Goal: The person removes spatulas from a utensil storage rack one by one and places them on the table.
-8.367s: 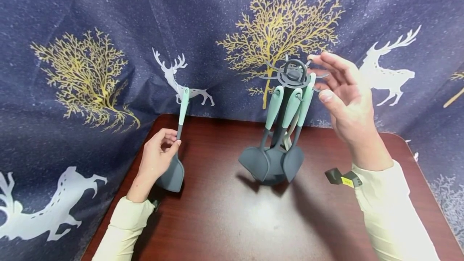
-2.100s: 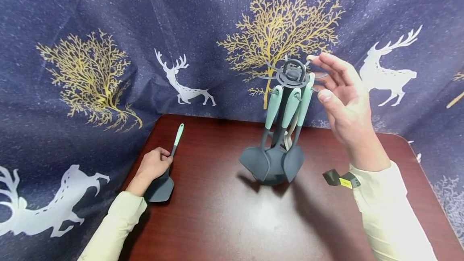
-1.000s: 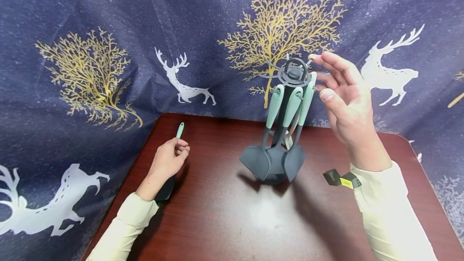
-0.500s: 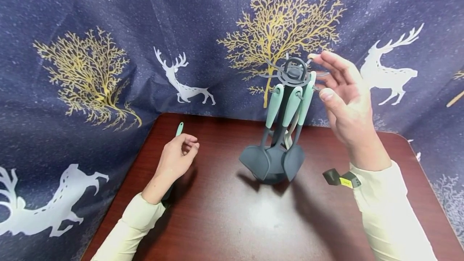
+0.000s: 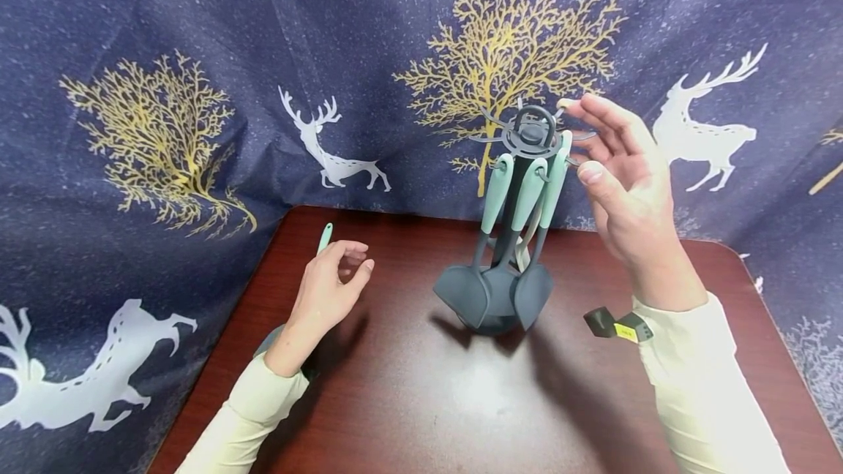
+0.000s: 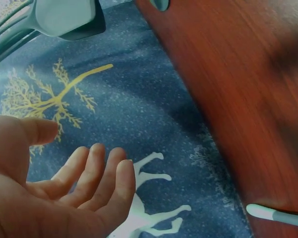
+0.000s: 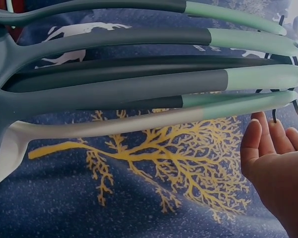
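Note:
My left hand (image 5: 329, 287) hovers over the table's left side, fingers loosely bent, holding nothing; the left wrist view confirms a bare palm. Beneath it a spatula lies on the table: its mint handle end (image 5: 325, 238) and a sliver of grey blade (image 5: 268, 341) show, the rest hidden by hand and forearm. A dark utensil rack (image 5: 529, 139) stands upright, with several mint-handled grey utensils (image 5: 498, 196) hanging from its hooks, plus a beige-headed one (image 7: 10, 148). My right hand (image 5: 628, 181) is at the rack's right-side hooks, fingers spread and slightly bent; fingertips look to touch hook ends.
The brown wooden table (image 5: 408, 401) backs against a dark blue cloth (image 5: 369, 57) printed with deer and gold trees. A black device with a yellow label (image 5: 619, 325) is strapped at my right wrist.
Earlier my left hand held the spatula raised, then it was laid flat on the table. The hand has since let go and shifted right, fingers widening. My right hand and the rack stay put.

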